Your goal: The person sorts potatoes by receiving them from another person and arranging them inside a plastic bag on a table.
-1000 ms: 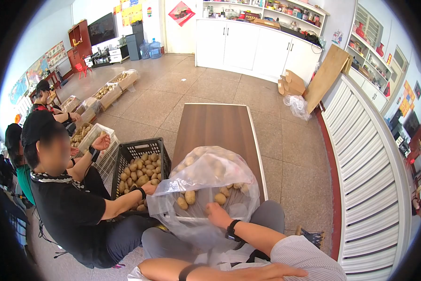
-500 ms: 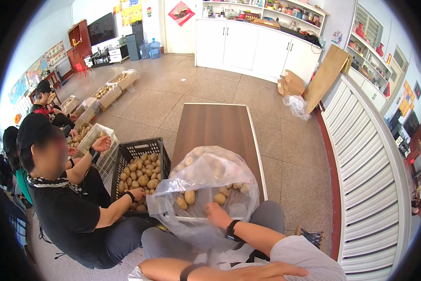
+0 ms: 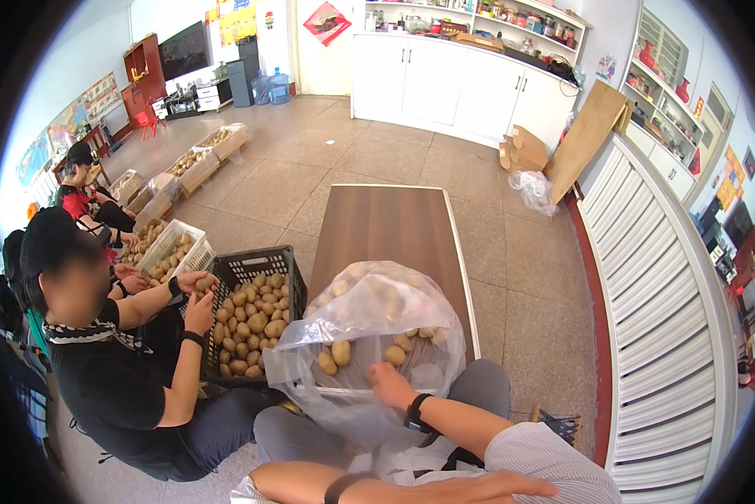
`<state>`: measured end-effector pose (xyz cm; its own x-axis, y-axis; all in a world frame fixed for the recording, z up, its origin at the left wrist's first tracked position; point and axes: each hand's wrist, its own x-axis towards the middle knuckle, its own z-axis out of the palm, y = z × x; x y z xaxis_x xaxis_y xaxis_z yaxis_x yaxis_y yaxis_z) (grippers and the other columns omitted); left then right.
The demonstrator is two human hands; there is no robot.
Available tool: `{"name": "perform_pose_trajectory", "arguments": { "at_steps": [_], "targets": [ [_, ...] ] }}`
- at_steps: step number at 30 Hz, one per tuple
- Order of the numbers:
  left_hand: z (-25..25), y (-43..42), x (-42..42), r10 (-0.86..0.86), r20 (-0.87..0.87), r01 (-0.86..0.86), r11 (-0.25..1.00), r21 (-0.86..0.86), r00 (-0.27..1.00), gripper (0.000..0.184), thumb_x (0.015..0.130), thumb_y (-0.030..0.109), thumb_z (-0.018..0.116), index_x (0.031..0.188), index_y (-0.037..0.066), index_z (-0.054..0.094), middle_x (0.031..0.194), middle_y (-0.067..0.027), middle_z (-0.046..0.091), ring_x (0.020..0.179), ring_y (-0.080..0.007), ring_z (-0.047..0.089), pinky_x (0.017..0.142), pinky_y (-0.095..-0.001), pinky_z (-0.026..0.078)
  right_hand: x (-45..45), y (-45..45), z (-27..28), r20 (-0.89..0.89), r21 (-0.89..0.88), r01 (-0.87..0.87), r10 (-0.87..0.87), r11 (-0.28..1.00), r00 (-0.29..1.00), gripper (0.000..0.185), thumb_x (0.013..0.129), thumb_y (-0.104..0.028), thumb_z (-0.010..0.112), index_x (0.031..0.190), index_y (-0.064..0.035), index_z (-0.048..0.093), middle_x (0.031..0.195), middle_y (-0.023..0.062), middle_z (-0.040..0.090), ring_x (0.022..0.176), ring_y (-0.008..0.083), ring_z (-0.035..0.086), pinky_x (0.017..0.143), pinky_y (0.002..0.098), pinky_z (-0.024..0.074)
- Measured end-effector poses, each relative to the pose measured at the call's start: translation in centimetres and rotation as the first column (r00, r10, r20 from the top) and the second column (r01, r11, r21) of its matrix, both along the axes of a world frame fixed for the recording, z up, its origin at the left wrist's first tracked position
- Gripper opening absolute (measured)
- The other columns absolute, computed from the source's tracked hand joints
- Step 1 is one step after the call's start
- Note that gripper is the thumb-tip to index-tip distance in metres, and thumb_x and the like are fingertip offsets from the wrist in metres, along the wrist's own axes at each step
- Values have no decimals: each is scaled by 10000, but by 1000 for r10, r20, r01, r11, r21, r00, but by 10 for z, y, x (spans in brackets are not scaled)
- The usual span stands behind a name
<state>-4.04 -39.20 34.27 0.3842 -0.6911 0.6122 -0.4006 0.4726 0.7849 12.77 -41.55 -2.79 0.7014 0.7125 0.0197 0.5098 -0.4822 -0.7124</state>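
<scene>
A clear plastic bag [image 3: 373,315] of potatoes lies on the near end of a brown table [image 3: 386,227], its mouth facing me. My right hand [image 3: 390,386], with a watch at the wrist, has its fingers curled on the bag's near edge, beside a potato [image 3: 395,355] inside. Two more potatoes lie in the bag's left part. My left hand [image 3: 499,487] is laid across my body near the striped right sleeve, fingers stretched out and holding nothing.
Left of the table stands a black crate [image 3: 289,290] of potatoes. Beside it a co-worker [image 3: 113,370] holds a potato [image 3: 204,284]. White crates [image 3: 199,252] and other people are farther left. A white railing [image 3: 663,319] runs along the right.
The co-worker's nearer hand has moved from the black crate up to the other hand, and that person leans farther left. My hands and the bag stay nearly still.
</scene>
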Motion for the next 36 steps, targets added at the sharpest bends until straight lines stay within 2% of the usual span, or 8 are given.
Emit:
{"name": "perform_pose_trajectory", "arguments": {
  "at_steps": [3, 6, 16, 22, 27, 31, 33, 36],
  "targets": [
    [3, -2, -2, 144, 83, -148, 988, 48, 986, 385, 946, 356, 620, 1137, 27, 559, 1418, -286, 438, 1302, -444, 449, 1034, -492, 401, 0, 1, -2, 3, -8, -3, 3, 1000, 1000, 412, 816, -64, 595, 1214, -50, 490, 1194, 259, 531, 1088, 446, 563, 931, 486, 479],
    [9, -3, 0, 162, 112, -168, 985, 48, 981, 327, 943, 281, 633, 1130, 24, 558, 1410, -283, 446, 1283, -441, 464, 1025, -484, 412, 0, 0, 5, -40, -26, 4, -5, 1000, 999, 417, 818, -44, 581, 1228, -43, 504, 1218, 259, 533, 1129, 436, 547, 964, 470, 460],
    [11, 1, 3, 122, -21, -123, 992, -29, 992, 385, 935, 297, 640, 1188, 21, 551, 1412, -278, 455, 1291, -441, 455, 1047, -492, 400, 1, 0, 9, -65, -23, 11, -12, 1000, 998, 427, 817, -35, 572, 1239, -34, 506, 1212, 255, 545, 1157, 426, 531, 992, 462, 442],
    [9, -12, 3, 231, 114, -232, 973, -3, 966, 390, 949, 285, 628, 1228, 26, 546, 1415, -263, 464, 1323, -423, 431, 1090, -509, 357, 2, 1, 6, -69, -4, 18, -18, 1000, 997, 399, 817, -38, 570, 1211, -42, 510, 1203, 250, 548, 1154, 427, 530, 990, 460, 442],
    [26, 10, 14, 51, -72, -58, 995, -87, 996, 416, 947, 302, 628, 1239, 19, 541, 1415, -273, 453, 1317, -443, 428, 1092, -510, 354, 3, 0, 6, -55, 1, 15, -15, 1000, 998, 401, 818, -40, 569, 1215, -54, 513, 1204, 249, 548, 1149, 427, 532, 985, 460, 446],
    [17, 5, 14, 55, -110, -67, 992, -109, 992, 456, 941, 350, 644, 1235, 19, 542, 1408, -273, 453, 1314, -443, 429, 1086, -513, 359, 3, 1, 5, -69, -6, 31, -31, 1000, 997, 401, 818, -43, 575, 1215, -56, 515, 1207, 250, 547, 1140, 428, 540, 979, 462, 451],
    [15, -5, 14, 159, 75, -158, 987, -10, 984, 526, 924, 427, 663, 1232, 18, 541, 1402, -268, 456, 1312, -432, 435, 1077, -515, 366, 3, 0, 9, -51, -6, 17, -17, 1000, 999, 406, 818, -43, 577, 1219, -54, 514, 1210, 252, 546, 1138, 430, 542, 978, 463, 451],
    [15, -5, 13, 64, 66, -63, 998, -16, 996, 532, 927, 434, 659, 1231, 15, 538, 1404, -269, 451, 1310, -430, 437, 1066, -516, 375, 4, 0, 11, -50, -13, 16, -16, 1000, 999, 417, 818, -45, 580, 1229, -52, 514, 1214, 256, 544, 1137, 432, 545, 978, 462, 452]
  ]
}}
